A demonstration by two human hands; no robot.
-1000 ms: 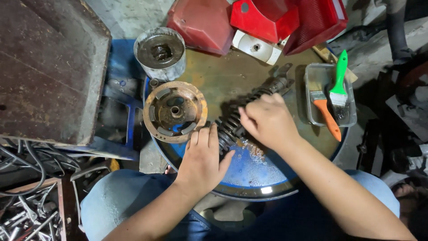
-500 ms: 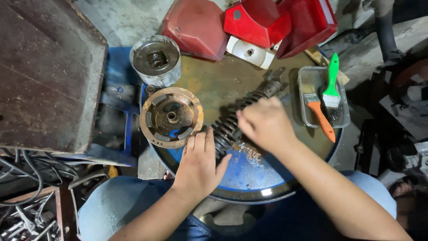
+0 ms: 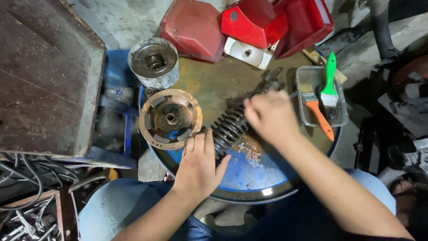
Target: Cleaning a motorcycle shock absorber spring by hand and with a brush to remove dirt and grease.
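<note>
Head view: coil-spring shock absorber lying on round drum-top bench, both hands on it.
Since a second ago: barely shifting; left hand still pressing lower end, fingers loosely curled over coils; right hand still closing around upper middle, suggesting continued steadying or scrubbing, not lifting. Long axis running diagonally, lower left to upper right, mounting eye pointing toward red covers. Brake drum sitting just beside lower end; brushes resting in tray, right.
</note>
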